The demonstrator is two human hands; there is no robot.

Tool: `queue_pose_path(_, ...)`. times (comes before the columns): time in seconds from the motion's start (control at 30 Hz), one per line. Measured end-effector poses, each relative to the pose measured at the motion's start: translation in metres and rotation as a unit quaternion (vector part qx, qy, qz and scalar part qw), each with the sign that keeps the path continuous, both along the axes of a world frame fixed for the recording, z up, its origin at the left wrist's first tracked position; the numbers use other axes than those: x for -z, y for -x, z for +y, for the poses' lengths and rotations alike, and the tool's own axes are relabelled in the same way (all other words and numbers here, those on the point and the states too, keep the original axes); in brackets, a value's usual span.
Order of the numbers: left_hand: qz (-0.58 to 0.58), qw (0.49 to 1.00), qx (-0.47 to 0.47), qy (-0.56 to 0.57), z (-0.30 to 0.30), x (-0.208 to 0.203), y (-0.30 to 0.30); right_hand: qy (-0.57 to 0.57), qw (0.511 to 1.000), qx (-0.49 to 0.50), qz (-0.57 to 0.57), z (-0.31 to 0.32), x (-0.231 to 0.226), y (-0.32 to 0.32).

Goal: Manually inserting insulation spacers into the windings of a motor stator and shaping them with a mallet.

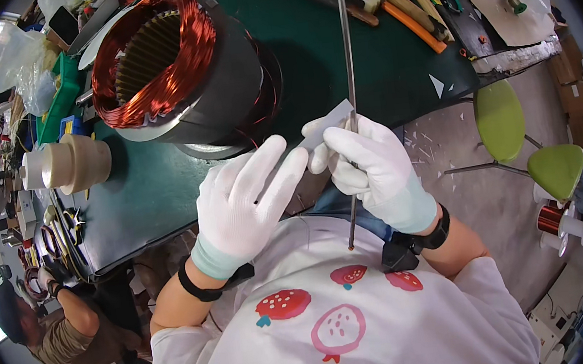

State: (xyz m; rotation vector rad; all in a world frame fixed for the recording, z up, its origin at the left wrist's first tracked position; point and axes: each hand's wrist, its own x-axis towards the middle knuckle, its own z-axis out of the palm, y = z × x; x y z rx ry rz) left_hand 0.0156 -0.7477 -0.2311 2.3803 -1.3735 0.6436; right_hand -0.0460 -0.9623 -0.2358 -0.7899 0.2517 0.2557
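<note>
My right hand [377, 172], in a white knit glove, is closed around a long thin metal rod [346, 39]. The same hand pinches a small pale grey strip [331, 121], which looks like stiff paper, slanting across the rod. My left hand [240, 206], gloved alike, has its fingers apart, the nearest fingertip beside the strip's lower end; whether it touches is hard to tell. Beyond my hands stands a motor stator [231, 59], a dark grey cylinder topped by a thick ring of red-brown copper windings [193, 46] around a slotted bore.
The green-topped bench [143, 206] carries cream cylindrical pieces [81, 163] and a green bin [56, 101] at left. Wooden sticks and an orange-handled tool [414, 28] lie at the far right. A green chair [500, 122] and wire spool [554, 219] stand right; another person [71, 329] sits left.
</note>
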Motion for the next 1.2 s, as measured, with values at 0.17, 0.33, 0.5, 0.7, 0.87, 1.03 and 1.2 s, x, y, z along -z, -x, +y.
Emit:
queue_pose_path(0.17, 0.093, 0.993, 0.073, -0.026, 0.016, -0.018, -0.013, 0.084, 0.996, 0.012, 0.012, 0.004, -0.004, -0.004)
queue_pose_path(0.33, -0.183, 0.969, -0.104, 0.130, 0.051, -0.041, -0.050, 0.319, 0.945, 0.055, -0.048, -0.029, -0.006, 0.014)
queue_pose_path(0.5, -0.100, 0.988, -0.069, 0.090, 0.074, -0.057, -0.073, 0.468, 0.882, -0.023, -0.060, -0.037, -0.021, 0.038)
queue_pose_path(0.7, -0.083, 0.993, 0.016, 0.078, 0.071, -0.050, -0.087, 0.618, 0.766, -0.028, -0.176, -0.047, -0.051, 0.044)
queue_pose_path(0.87, -0.042, 0.994, -0.052, 0.084, 0.038, -0.050, -0.065, 0.709, 0.657, -0.048, -0.251, -0.045, -0.078, 0.032)
queue_pose_path(1.03, -0.110, 0.975, -0.072, 0.178, 0.012, -0.036, -0.071, 0.787, 0.574, -0.057, -0.220, -0.037, -0.112, 0.018)
queue_pose_path(1.2, -0.113, 0.968, -0.129, 0.181, -0.003, -0.032, -0.067, 0.814, 0.537, -0.083, -0.207, -0.039, -0.133, 0.008)
